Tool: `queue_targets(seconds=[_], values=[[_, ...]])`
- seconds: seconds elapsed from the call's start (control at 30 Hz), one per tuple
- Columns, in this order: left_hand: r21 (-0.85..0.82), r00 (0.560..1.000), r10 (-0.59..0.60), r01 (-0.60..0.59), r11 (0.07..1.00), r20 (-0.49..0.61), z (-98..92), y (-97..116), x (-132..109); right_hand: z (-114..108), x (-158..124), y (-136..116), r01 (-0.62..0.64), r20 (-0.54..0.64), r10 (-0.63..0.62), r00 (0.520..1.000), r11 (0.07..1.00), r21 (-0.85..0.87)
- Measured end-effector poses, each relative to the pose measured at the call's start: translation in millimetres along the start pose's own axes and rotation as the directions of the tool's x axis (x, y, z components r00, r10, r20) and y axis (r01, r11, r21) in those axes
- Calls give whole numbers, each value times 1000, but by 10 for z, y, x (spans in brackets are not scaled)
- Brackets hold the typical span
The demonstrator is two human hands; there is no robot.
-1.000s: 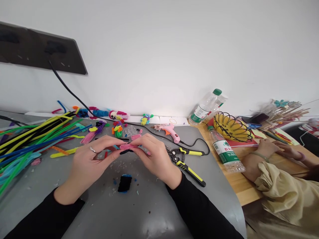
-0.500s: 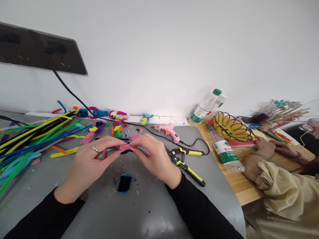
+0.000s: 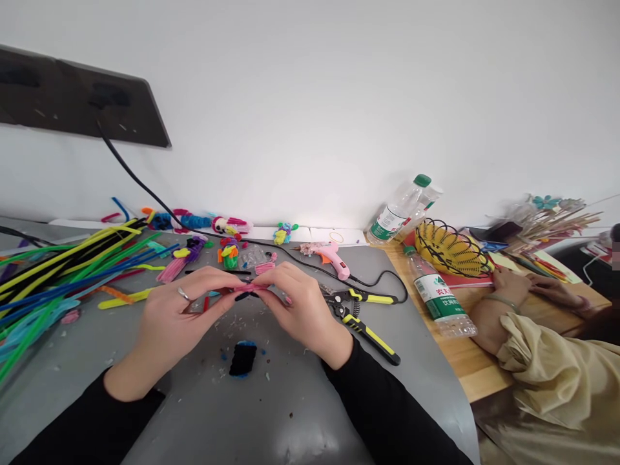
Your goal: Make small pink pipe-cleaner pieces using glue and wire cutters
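Observation:
My left hand (image 3: pixel 181 323), with a ring on one finger, pinches one end of a small pink and black piece (image 3: pixel 246 294). The other end is between the thumb and fingertips of my right hand (image 3: pixel 295 303). Most of the piece is covered by my fingers. Below my hands a black fuzzy patch with blue edges (image 3: pixel 243 359) lies on the grey mat (image 3: pixel 213 420). Just right of my right hand are wire strippers with yellow and black handles (image 3: pixel 371 336). Behind my hands lies a pink glue gun (image 3: pixel 332 255).
Colourful pipe cleaners (image 3: pixel 72 271) cover the left side. Small fuzzy figures (image 3: pixel 181 219) line the wall. Plastic bottles (image 3: pixel 438 294) and a yellow basket (image 3: pixel 448 252) stand or lie at the right, near another person's hands (image 3: pixel 513 287). A black cable (image 3: pixel 130 171) crosses behind.
My fingertips have closed further over the pink piece, so less of it shows. The other person's hands have shifted slightly.

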State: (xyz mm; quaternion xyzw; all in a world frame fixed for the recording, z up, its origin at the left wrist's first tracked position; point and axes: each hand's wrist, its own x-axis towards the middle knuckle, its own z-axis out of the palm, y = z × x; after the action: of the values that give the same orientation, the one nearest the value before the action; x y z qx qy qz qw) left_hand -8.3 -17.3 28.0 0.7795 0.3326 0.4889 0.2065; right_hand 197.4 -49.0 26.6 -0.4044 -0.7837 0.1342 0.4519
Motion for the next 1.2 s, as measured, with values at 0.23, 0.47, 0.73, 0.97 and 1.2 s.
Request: queue_targets(seconds=[0.23, 0.47, 0.73, 0.97, 1.2], values=[[29, 996, -85, 84, 996, 23, 10, -24, 1, 10, 2, 12, 16, -23, -16, 1000, 1000, 13], [4, 996, -83, 83, 997, 31, 8, -18, 28, 3, -7, 16, -16, 10, 15, 1000, 999, 33], [42, 996, -90, 89, 995, 11, -12, -68, 37, -198, 53, -14, -151, 156, 152, 976, 988, -13], [45, 989, -136, 138, 989, -52, -45, -149, 31, -1076, -691, -3, -398, 182, 658, 731, 628, -669], [-17, 991, -125, 124, 992, -49, -15, -134, 26, -1367, -1013, 4, -265, 222, 737, 638, 481, -836]])
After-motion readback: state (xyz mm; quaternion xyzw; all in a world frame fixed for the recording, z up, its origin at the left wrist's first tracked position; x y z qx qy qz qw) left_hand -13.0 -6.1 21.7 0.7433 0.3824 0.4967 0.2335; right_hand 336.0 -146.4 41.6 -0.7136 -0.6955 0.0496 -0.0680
